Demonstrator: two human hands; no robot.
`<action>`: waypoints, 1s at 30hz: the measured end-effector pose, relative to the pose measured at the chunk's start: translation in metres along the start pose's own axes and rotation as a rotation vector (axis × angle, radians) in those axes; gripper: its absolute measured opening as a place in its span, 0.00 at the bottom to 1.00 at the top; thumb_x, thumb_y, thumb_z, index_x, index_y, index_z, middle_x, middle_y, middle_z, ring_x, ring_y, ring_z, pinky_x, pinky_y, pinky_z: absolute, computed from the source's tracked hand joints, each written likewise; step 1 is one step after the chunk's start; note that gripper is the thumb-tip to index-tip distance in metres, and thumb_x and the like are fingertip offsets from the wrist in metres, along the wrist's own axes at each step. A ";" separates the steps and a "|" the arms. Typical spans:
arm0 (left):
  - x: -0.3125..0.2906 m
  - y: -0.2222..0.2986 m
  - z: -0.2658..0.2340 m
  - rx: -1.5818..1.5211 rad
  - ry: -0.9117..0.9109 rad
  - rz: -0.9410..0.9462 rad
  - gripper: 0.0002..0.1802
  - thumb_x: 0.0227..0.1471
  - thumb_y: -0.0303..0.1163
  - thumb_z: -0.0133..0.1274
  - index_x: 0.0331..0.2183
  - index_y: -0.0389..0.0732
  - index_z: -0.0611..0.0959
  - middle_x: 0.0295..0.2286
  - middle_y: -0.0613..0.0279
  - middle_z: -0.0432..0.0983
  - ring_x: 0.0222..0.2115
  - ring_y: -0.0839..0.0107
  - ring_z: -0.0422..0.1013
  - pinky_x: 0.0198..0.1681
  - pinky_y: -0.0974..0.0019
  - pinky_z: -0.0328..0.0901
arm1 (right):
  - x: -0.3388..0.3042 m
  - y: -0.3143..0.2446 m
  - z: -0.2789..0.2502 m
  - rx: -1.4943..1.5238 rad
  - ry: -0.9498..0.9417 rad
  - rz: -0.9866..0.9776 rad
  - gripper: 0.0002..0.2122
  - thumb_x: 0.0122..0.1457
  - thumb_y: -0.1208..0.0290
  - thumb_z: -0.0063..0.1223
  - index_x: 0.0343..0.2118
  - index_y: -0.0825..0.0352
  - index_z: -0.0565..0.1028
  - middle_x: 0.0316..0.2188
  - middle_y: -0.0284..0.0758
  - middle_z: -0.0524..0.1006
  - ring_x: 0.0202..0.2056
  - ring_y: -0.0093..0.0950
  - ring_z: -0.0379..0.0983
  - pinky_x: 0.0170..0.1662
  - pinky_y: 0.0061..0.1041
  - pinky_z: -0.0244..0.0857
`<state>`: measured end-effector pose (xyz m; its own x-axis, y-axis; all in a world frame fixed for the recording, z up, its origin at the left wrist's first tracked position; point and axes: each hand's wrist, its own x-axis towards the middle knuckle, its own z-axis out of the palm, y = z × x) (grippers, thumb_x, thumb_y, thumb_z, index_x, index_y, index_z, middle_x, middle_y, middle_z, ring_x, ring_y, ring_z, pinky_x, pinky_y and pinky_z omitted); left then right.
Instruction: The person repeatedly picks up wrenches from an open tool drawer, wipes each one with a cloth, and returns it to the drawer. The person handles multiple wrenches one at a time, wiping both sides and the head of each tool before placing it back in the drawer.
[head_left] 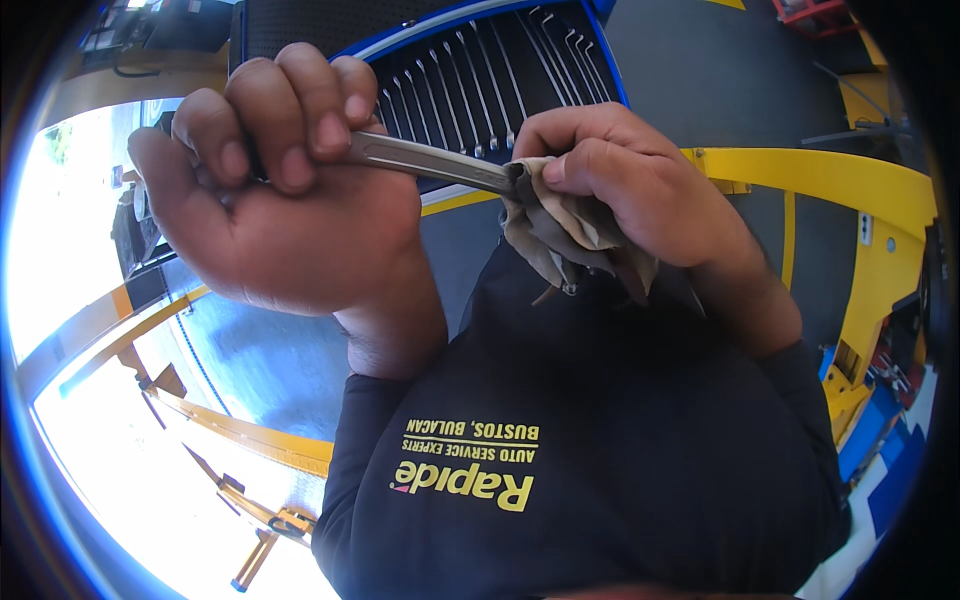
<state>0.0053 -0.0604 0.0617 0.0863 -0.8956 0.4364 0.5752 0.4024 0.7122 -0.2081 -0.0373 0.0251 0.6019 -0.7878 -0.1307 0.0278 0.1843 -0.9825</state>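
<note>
My left hand (290,225), palm turned up, has its fingers curled over one end of a silver wrench (430,162). The wrench slants across in front of my chest, its right end tucked into a crumpled grey-beige rag (565,222). My right hand (635,180) pinches that rag around the wrench, thumb on top, and loose folds hang below the fingers. Both ends of the wrench are hidden, one by my left fingers and one by the cloth. Just beyond my hands, a blue-edged tool tray (618,80) holds a row of wrenches (455,90).
A yellow metal arm (820,175) curves along the right side, with a yellow upright below it. More yellow beams (270,440) cross the bright area at lower left. A red object (812,15) stands at the far right corner, and blue items (870,430) lie at lower right.
</note>
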 end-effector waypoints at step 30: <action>-0.005 -0.010 0.002 0.081 -0.049 0.026 0.28 0.72 0.48 0.33 0.19 0.52 0.68 0.15 0.69 0.62 0.21 0.73 0.64 0.33 0.59 0.59 | 0.001 -0.001 0.011 -0.362 0.176 -0.008 0.12 0.56 0.64 0.54 0.24 0.68 0.78 0.15 0.39 0.74 0.18 0.36 0.74 0.26 0.35 0.66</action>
<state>-0.0030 -0.0598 0.0534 0.0594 -0.8752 0.4801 0.5055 0.4411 0.7416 -0.1992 -0.0319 0.0272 0.4562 -0.8827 -0.1130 -0.2703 -0.0165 -0.9626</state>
